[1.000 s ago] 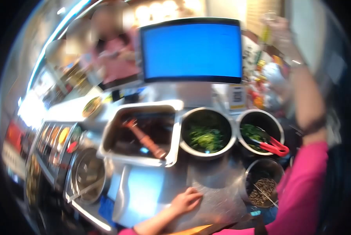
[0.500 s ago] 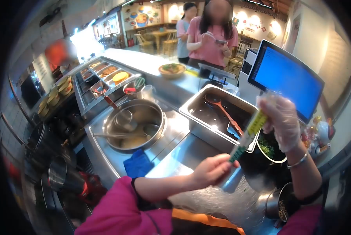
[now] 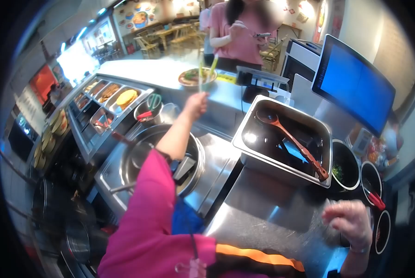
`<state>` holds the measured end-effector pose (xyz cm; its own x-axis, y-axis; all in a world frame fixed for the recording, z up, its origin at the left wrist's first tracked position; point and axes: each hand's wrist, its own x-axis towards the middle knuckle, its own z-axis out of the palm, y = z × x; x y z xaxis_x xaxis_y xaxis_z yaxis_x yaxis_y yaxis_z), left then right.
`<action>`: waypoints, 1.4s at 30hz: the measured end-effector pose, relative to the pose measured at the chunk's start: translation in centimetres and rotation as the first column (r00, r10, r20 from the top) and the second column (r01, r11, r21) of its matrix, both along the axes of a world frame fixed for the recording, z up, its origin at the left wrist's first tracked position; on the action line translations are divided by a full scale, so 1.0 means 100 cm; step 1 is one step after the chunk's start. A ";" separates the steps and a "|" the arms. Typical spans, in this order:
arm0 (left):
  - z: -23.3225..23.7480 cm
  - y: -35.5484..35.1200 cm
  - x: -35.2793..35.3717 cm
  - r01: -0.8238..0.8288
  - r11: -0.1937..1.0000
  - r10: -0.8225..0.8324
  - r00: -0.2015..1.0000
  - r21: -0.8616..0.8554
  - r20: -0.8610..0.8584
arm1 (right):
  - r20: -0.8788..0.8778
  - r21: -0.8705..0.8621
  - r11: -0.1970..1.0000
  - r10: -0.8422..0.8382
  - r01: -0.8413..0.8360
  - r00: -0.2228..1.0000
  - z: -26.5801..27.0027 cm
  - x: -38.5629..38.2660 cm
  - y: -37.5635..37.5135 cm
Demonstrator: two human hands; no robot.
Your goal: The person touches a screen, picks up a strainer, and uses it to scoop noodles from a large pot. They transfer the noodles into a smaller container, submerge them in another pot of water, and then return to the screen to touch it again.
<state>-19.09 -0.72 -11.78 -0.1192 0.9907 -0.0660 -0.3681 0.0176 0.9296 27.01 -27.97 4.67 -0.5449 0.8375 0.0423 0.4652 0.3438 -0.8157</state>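
My left hand [image 3: 197, 105] is stretched over the counter, its fingers closed on a slim wrapped packet [image 3: 201, 74] with yellow-green print. The packet stands upright in front of a bowl of food [image 3: 189, 78], and a second yellow-green strip shows beside it. Whether the packet touches the bowl I cannot tell. My right hand [image 3: 350, 223], in a clear glove, hovers over the steel worktop at the lower right. Its fingers are loosely bent and apart, somewhat blurred, with nothing visible between them.
A steel tray of dark liquid [image 3: 250, 153] holds a brown ladle [image 3: 294, 140]. The large pot [image 3: 199, 160] lies under my left arm. Black containers [image 3: 353, 160], a monitor [image 3: 355, 83] and food trays [image 3: 110, 109] stand around. A person in pink [image 3: 242, 34] stands beyond the counter.
My left hand has moved up and left with the packet, to the bowl. My right hand has let go of the packet and dropped lower. The view has shifted.
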 end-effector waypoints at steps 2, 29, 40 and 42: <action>-0.017 0.036 0.010 -0.050 0.997 0.049 0.999 -0.058 -0.020 | -0.026 -0.061 0.989 -0.133 0.131 0.991 -0.015 0.025 -0.018; -0.012 0.142 0.018 0.065 0.988 -0.097 0.967 -0.143 -0.234 | -0.119 -0.302 0.709 -0.691 0.637 0.712 -0.054 0.044 -0.099; 0.004 0.151 0.050 -0.103 0.969 0.114 0.993 -0.223 0.034 | -0.021 -0.153 0.776 -0.621 0.612 0.783 -0.017 0.022 -0.044; 0.029 0.139 0.062 -0.108 0.973 0.157 0.957 -0.202 0.245 | -0.100 -0.085 0.824 -0.566 0.560 0.818 -0.002 0.010 -0.024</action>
